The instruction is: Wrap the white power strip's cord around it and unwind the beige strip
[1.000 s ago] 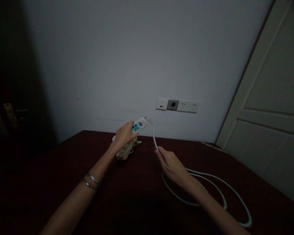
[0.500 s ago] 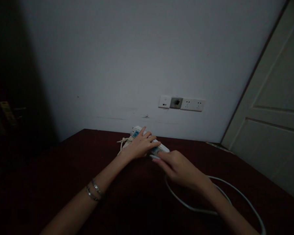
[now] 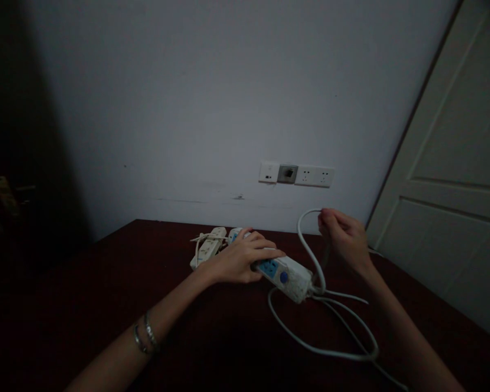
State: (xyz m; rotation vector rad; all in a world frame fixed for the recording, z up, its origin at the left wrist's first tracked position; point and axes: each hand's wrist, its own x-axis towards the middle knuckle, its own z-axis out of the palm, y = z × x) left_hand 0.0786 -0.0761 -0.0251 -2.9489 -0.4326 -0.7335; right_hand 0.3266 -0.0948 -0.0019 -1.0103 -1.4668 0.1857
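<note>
My left hand (image 3: 245, 255) is wrapped over the middle of a white power strip (image 3: 297, 274) with blue sockets and a round blue button. The strip lies at a slant, its near end toward the right. A white cord (image 3: 319, 275) comes out of that end and loops up to my right hand (image 3: 345, 237), which is closed on it above the table. More of the cord curls on the table below. A smaller cream power strip (image 3: 209, 247), its thin cable bundled around it, lies just left of my left hand.
The dark red table (image 3: 167, 321) meets a pale wall (image 3: 188, 109). Wall sockets (image 3: 314, 176) sit above the table's back edge. A white panelled door (image 3: 453, 218) stands at the right, and a dark door with a metal lock (image 3: 5, 193) at the left.
My right hand has moved up and right from the strip's end, lifting a loop of cord. The strip's near end and button now show. My left hand stays on the strip.
</note>
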